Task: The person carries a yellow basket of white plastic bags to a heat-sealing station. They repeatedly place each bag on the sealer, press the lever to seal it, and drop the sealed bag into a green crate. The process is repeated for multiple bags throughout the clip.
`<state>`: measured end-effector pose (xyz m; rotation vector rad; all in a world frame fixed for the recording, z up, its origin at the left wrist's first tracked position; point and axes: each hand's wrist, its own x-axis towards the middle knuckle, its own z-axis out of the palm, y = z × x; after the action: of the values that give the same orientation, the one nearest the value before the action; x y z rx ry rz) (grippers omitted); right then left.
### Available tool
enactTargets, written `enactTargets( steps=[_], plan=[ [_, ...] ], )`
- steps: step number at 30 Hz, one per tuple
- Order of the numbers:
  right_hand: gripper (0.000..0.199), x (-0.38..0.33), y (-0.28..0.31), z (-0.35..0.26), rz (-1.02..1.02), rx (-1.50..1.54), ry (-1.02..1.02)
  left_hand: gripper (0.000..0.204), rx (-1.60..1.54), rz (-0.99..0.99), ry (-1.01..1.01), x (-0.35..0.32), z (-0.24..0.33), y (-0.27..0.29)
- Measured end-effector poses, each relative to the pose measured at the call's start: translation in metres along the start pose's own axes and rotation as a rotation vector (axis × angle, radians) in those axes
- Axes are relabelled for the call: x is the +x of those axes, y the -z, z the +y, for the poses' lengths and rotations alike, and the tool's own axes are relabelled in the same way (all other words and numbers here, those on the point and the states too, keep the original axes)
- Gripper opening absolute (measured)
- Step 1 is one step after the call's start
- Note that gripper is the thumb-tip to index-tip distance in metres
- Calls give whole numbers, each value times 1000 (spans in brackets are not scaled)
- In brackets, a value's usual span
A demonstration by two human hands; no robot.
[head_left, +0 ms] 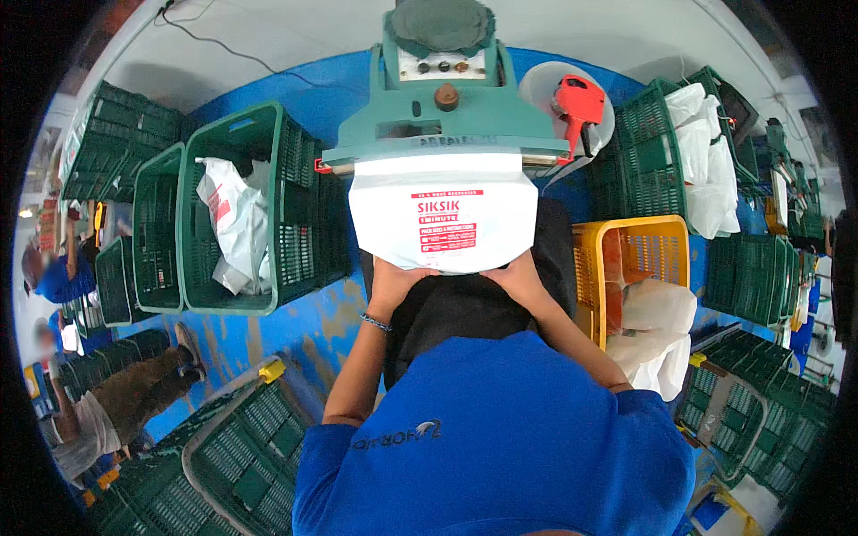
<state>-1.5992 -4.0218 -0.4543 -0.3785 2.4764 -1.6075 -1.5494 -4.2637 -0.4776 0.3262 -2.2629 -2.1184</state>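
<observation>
A white plastic bag (384, 214) with red print is stretched out in front of me. Its far edge meets the front of a green bag-sealing machine (456, 121); whether that edge is clamped cannot be made out. My left hand (393, 286) pinches the bag's near left corner, thumb on top and the other fingers hidden beneath. At the near right corner, my right hand (521, 280) grips the bag in the same way. Something dark lies under the bag and over my lap.
Green crates (273, 205) stand at my left, one holding white bags (237, 228). On my right, a yellow crate (587, 259) contains white and orange packages. A red label gun (581, 103) rests beside the machine. Other people are at the far left.
</observation>
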Motion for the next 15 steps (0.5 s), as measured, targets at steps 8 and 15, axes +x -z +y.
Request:
enactTargets(
  steps=[8, 15],
  plan=[
    [57, 4, 50, 27, 289, 48, -355, 59, 52, 7, -90, -1, -8, -3],
    [51, 53, 77, 11, 157, 216, -43, 54, -28, -15, -95, -2, 13, -9]
  ],
)
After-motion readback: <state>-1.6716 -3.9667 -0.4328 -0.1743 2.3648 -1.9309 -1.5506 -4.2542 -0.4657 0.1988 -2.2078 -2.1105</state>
